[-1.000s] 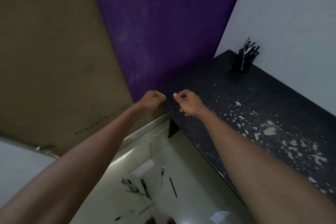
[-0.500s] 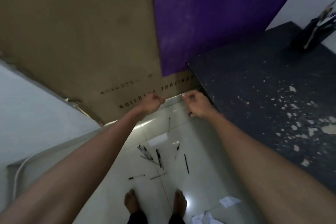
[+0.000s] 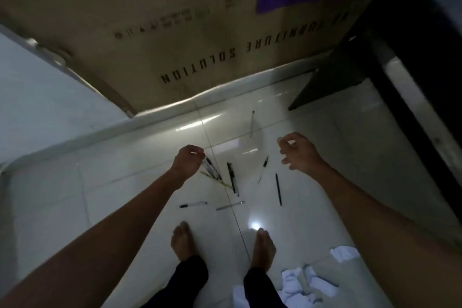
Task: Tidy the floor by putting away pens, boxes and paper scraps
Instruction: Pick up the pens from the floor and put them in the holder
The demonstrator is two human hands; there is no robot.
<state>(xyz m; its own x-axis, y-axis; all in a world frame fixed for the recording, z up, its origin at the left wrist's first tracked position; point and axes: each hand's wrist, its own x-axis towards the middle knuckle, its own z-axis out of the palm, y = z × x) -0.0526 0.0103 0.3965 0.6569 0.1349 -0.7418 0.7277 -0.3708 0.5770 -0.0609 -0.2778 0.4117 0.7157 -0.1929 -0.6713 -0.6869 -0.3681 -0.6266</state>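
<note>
Several pens lie scattered on the white tiled floor [image 3: 125, 195] ahead of my bare feet: a black pen [image 3: 231, 177], a thin dark pen [image 3: 278, 189], a clear pen [image 3: 192, 205], a silver pen [image 3: 230, 205] and one farther off [image 3: 252, 122]. A small cluster of pens [image 3: 212, 173] shows just past my left hand [image 3: 188, 162], which is a closed fist above the floor with nothing visibly in it. My right hand [image 3: 298, 154] hovers to the right, fingers loosely curled and apart, empty. Crumpled white paper scraps [image 3: 343, 253] lie at lower right.
A large brown cardboard box [image 3: 175, 32] with printed lettering leans against the wall ahead. A dark table [image 3: 412, 57] runs along the right side, its leg [image 3: 325, 90] on the floor. More crumpled paper [image 3: 307, 282] lies beside my right foot [image 3: 262, 245].
My view has tilted down from the tabletop and wall to the floor. Both hands have dropped and moved apart, and the right hand's fingers have loosened.
</note>
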